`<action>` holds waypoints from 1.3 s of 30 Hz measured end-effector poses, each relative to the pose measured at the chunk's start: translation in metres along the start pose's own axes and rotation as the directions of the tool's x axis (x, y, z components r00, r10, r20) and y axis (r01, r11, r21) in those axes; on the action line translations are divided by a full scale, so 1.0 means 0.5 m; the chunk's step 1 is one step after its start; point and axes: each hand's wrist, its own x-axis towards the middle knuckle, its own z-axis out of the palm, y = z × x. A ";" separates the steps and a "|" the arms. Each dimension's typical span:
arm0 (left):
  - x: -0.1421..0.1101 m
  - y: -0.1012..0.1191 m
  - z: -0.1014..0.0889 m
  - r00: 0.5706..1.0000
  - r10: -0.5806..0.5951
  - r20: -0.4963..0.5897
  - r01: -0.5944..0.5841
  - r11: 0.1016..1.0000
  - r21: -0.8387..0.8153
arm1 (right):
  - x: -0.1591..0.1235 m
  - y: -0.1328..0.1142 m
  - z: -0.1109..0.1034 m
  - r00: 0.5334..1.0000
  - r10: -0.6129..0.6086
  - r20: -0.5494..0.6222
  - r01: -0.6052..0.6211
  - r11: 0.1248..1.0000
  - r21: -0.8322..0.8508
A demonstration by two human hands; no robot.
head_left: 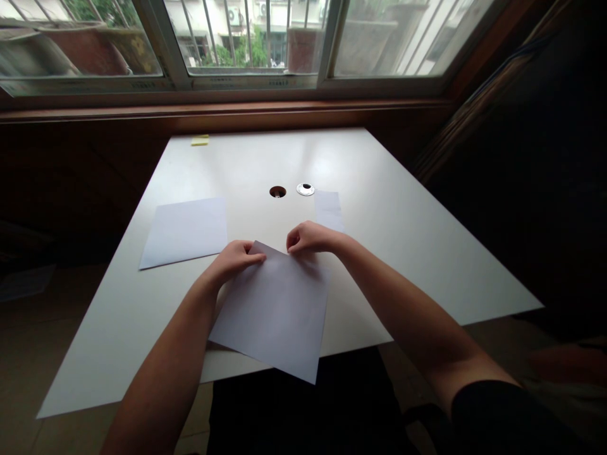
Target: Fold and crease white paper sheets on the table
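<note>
A sheet of white paper (277, 309) lies tilted near the front of the table, one corner hanging past the table edge. My left hand (237, 258) grips its upper left corner, thumb on top and fingers underneath. At the sheet's top edge, my right hand (308, 239) is closed in a pinch, with the fingertips touching or very close to the paper. Whether the edge is between those fingertips I cannot make out. Behind the right wrist a narrow strip of white paper (328, 208) lies flat, partly covered by the forearm.
White paper (187, 230) rests at the left of the white table (408, 253). Toward the back are a round cable hole (277, 191), a loose ring-shaped cover (305, 189) and yellow sticky notes (200, 140). A window sill (227, 112) runs behind the table.
</note>
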 end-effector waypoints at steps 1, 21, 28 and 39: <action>0.000 0.000 -0.001 1.000 -0.001 0.003 0.001 1.000 -0.002 | 0.001 0.003 0.000 1.000 0.005 -0.011 -0.005 1.000 0.005; 0.010 -0.024 0.001 1.000 0.019 -0.005 -0.020 0.996 -0.084 | -0.042 0.054 0.010 0.988 0.012 -0.155 0.087 0.779 0.621; 0.007 -0.025 0.001 1.000 0.030 0.001 -0.030 0.991 -0.127 | -0.068 0.090 0.038 0.935 0.041 -0.352 0.273 0.550 0.790; 0.008 -0.037 0.005 0.999 0.020 -0.035 -0.025 0.987 -0.161 | -0.127 0.166 -0.005 0.470 0.251 -0.846 0.303 0.854 0.422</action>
